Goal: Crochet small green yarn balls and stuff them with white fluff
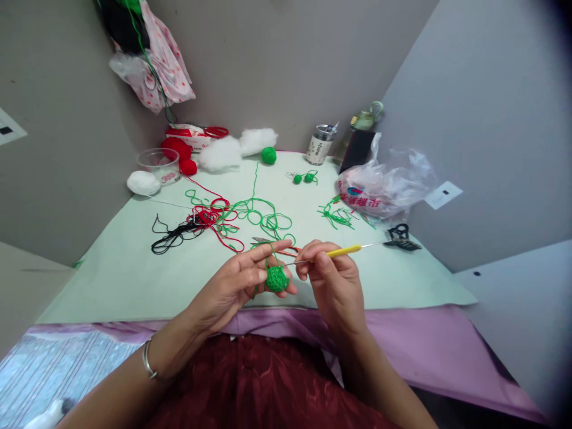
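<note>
My left hand [243,277] pinches a small round piece of green crochet [277,279] between thumb and fingers, its forefinger stretched out with green yarn running over it. In my right hand [335,277] is a crochet hook with a yellow handle [344,251]; its thin metal tip reaches the upper edge of the crochet piece. Just behind my hands lie scissors [290,251] with orange handles, partly hidden by my fingers. Loose green yarn [254,214] spreads in loops beyond my left hand and leads back to a green yarn ball [269,155].
Tangled red yarn [223,205] and black yarn [174,236] lie left. Behind are white stuffing [221,154], a clear tub [167,170] and a white yarn ball [143,183]. Green scraps [337,213], a plastic bag [379,185], a pen can [320,146] and a black clip [402,238] stand or lie right.
</note>
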